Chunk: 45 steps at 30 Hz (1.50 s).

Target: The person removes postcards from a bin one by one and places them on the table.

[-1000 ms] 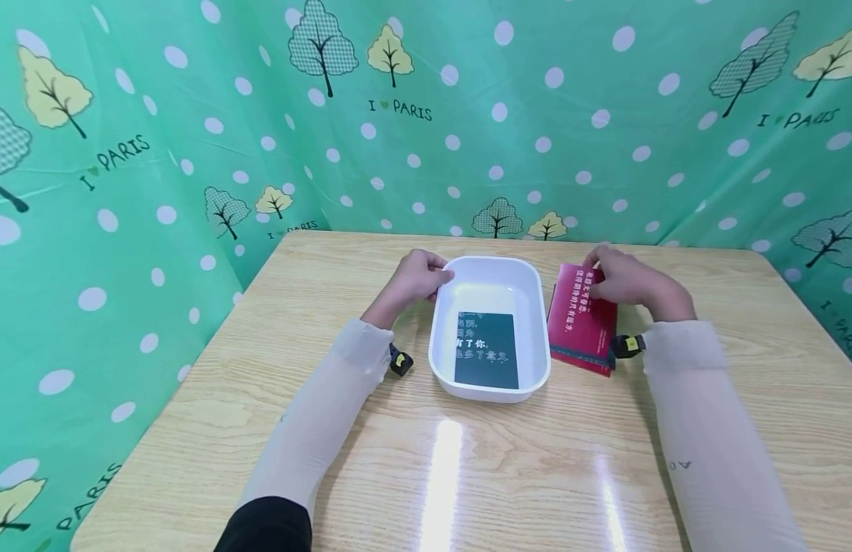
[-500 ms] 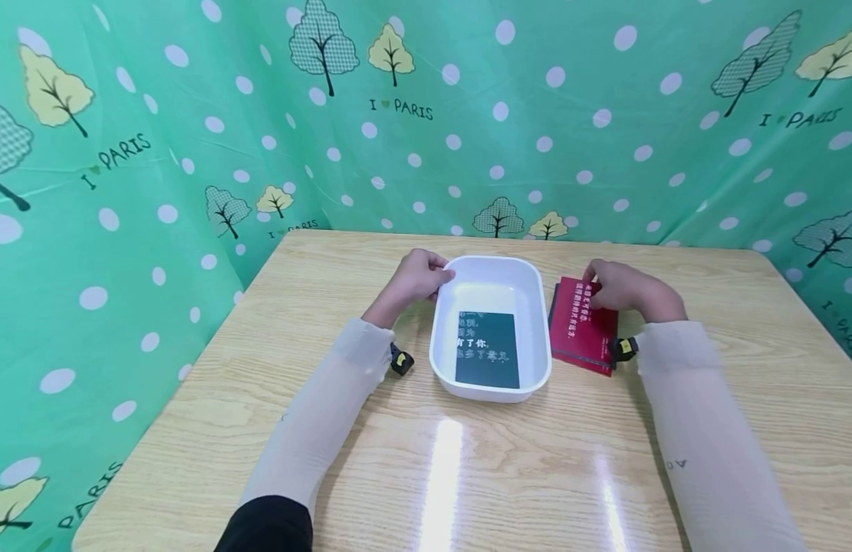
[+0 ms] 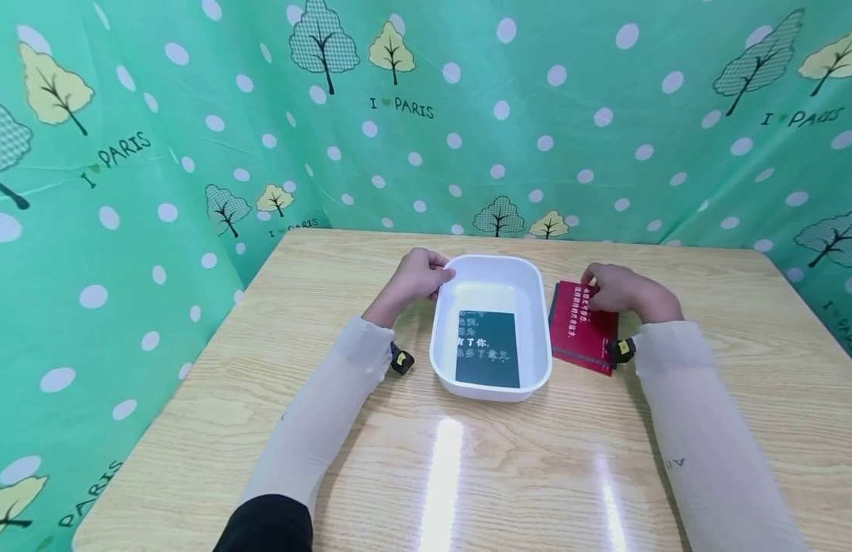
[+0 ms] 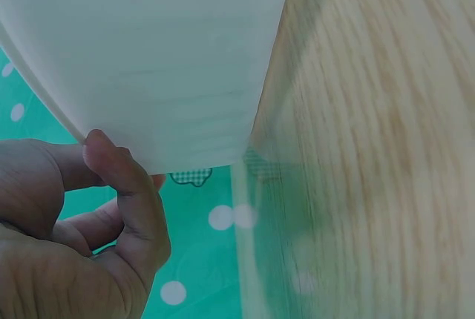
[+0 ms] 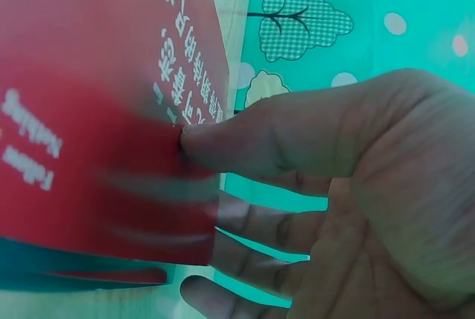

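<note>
My left hand (image 3: pixel 417 276) grips the far left corner of a white plastic basin (image 3: pixel 490 394), thumb over the rim and fingers outside, as the left wrist view also shows. Flat on the basin's floor lies a dark green booklet (image 3: pixel 486 368) with white lettering. Just right of the basin, a red booklet (image 3: pixel 570 330) with white writing tops a small stack. My right hand (image 3: pixel 622 290) pinches its far right edge. In the right wrist view the thumb (image 5: pixel 245 137) presses on the red cover, with the fingers along and under the edge. Dark green and red layers (image 5: pixel 82 271) show beneath.
A light wood table (image 3: pixel 370 475) carries everything. Behind it and along the left hangs a green dotted curtain (image 3: pixel 426 153) with printed trees. A black wrist camera (image 3: pixel 401 360) sits close beside the basin's left wall; another camera (image 3: pixel 622 350) overlaps the stack's right edge.
My right hand has lowered slightly toward me with the red booklet, which now lies more squarely over the stack. The left hand and the basin have stayed in place.
</note>
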Motion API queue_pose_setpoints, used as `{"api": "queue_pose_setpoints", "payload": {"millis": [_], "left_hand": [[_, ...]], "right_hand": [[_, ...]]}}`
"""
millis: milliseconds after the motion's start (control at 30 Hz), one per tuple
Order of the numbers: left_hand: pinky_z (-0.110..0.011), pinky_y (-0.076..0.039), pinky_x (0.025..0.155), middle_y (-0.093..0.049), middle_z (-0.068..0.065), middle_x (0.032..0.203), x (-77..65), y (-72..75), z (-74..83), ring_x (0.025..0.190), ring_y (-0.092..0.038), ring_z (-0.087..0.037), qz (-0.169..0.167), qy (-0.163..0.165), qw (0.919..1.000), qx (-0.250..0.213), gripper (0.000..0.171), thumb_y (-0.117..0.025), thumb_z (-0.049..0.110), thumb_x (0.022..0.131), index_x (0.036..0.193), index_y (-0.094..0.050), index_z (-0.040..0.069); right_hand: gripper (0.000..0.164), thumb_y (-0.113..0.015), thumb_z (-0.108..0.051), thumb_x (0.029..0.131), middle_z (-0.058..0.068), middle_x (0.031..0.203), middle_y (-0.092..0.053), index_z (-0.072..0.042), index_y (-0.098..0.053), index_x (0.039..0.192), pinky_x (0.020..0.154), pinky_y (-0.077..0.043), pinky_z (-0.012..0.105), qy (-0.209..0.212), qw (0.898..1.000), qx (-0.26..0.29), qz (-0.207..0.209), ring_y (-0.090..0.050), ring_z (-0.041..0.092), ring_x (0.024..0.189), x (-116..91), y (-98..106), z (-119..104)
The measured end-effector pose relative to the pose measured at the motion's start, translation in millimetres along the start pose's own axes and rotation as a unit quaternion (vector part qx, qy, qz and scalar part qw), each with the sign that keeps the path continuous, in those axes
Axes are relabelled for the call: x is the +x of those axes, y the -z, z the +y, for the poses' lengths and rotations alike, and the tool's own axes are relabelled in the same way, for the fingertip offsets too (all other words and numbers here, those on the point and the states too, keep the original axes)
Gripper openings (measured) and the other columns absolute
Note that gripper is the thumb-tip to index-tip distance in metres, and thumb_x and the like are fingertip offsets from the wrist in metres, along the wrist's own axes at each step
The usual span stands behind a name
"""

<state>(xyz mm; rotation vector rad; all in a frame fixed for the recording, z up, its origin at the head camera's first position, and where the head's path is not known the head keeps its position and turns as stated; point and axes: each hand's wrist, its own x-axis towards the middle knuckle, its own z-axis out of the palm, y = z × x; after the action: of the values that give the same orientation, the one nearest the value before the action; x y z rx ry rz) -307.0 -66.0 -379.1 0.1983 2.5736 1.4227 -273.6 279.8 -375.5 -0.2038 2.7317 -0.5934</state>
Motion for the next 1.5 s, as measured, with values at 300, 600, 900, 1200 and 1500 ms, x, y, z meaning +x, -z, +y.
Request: {"api": "queue_pose_setpoints", "payload": {"millis": [300, 600, 900, 1200, 1500], "left_hand": [[-0.036, -0.058, 0.06, -0.067, -0.012, 0.088, 0.0, 0.3, 1.0, 0.058, -0.061, -0.016, -0.001, -0.005, 1.0, 0.002, 0.022, -0.063, 0.018, 0.096, 0.111, -0.065, 0.002], [-0.036, -0.059, 0.062, -0.068, -0.012, 0.091, 0.3, 0.7, 0.7, 0.061, -0.063, -0.017, -0.003, 0.001, 1.0, 0.001, 0.024, -0.064, 0.018, 0.096, 0.113, -0.065, 0.001], [-0.037, -0.058, 0.062, -0.067, -0.011, 0.089, -0.4, 0.4, 0.3, 0.06, -0.063, -0.017, -0.001, -0.002, 1.0, 0.002, 0.023, -0.063, 0.018, 0.096, 0.113, -0.065, 0.001], [-0.035, -0.059, 0.06, -0.067, -0.01, 0.089, -0.6, -0.3, 1.6, 0.061, -0.063, -0.018, 0.002, 0.003, 1.0, 0.003, 0.023, -0.063, 0.019, 0.096, 0.113, -0.065, 0.002], [-0.031, -0.058, 0.058, -0.067, -0.01, 0.089, 0.5, -0.2, 0.6, 0.061, -0.063, -0.017, 0.0, 0.002, 1.0, 0.007, 0.024, -0.064, 0.019, 0.096, 0.113, -0.066, 0.002]], "right_hand": [[0.044, -0.065, -0.002, 0.085, 0.027, 0.112, -0.057, 0.007, -0.047, 0.125, 0.075, -0.055, 0.041, 0.006, 1.0, -0.008, 0.001, -0.056, 0.035, 0.093, -0.4, -0.5, -2.1], [0.043, -0.062, -0.006, 0.091, 0.031, 0.122, -0.052, 0.005, -0.048, 0.13, 0.082, -0.053, 0.051, 0.022, 0.998, -0.038, 0.044, -0.053, 0.042, 0.103, -2.1, 1.3, -13.1], [0.039, -0.058, -0.009, 0.095, 0.027, 0.123, -0.052, 0.005, -0.05, 0.13, 0.087, -0.05, 0.056, 0.09, 0.985, -0.039, 0.14, -0.05, 0.041, 0.109, -5.0, 3.5, -43.0], [0.038, -0.061, -0.011, 0.095, 0.023, 0.12, -0.056, 0.006, -0.051, 0.128, 0.087, -0.051, 0.051, 0.161, 0.971, -0.034, 0.175, -0.053, 0.037, 0.107, -2.5, -6.3, -69.1], [0.037, -0.065, -0.017, 0.093, 0.018, 0.116, -0.058, 0.001, -0.057, 0.124, 0.086, -0.05, 0.046, 0.184, 0.961, -0.096, 0.183, -0.05, 0.032, 0.105, -0.8, -26.6, -95.6]]}}
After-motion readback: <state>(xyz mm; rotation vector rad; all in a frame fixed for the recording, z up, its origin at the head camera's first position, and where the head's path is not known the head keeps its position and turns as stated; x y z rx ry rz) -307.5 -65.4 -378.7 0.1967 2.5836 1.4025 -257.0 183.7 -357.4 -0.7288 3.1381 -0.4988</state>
